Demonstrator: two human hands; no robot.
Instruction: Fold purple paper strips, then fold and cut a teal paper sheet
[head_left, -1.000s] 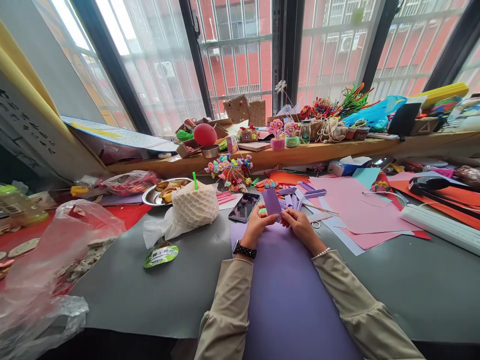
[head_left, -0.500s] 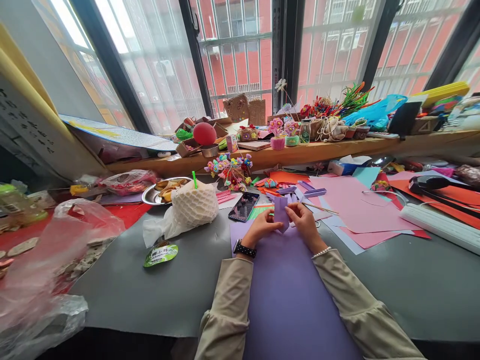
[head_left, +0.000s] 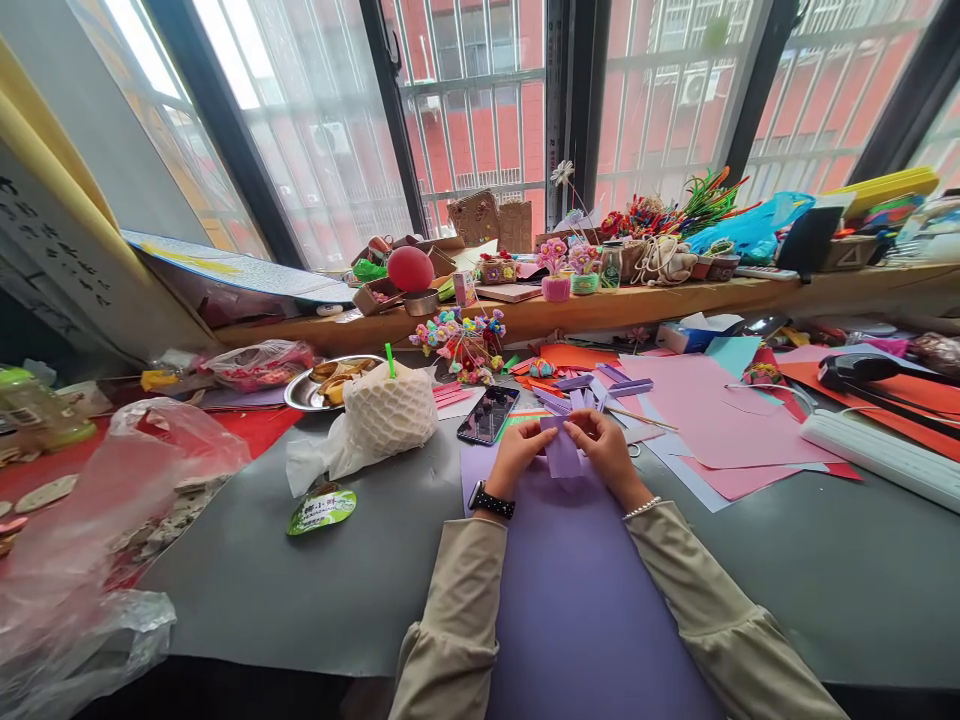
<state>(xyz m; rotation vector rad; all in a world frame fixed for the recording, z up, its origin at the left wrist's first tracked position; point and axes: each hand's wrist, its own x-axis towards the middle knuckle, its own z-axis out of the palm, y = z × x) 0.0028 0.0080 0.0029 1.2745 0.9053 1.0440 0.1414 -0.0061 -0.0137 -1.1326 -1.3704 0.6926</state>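
Both my hands pinch a small folded piece of purple paper (head_left: 563,458) over a large purple sheet (head_left: 592,600). My left hand (head_left: 523,452), with a dark watch on its wrist, grips the paper's upper left side. From the right, my right hand (head_left: 606,452), wearing a bead bracelet, holds the upper right side between thumb and fingers. Just beyond my fingers lie several folded purple strips (head_left: 628,386) and a thin wooden stick (head_left: 646,418). A black phone (head_left: 488,414) rests to the left of my hands.
A coconut in white netting (head_left: 391,408) with a green straw stands at left, near a metal plate (head_left: 300,393). Pink paper sheets (head_left: 697,410) and a white power strip (head_left: 885,455) lie at right. Crochet flowers (head_left: 555,256) and other crafts line the windowsill.
The folded purple paper has tipped and come lower, with its lower part now hanging below my fingers. My hands have moved slightly closer together at its upper edge.
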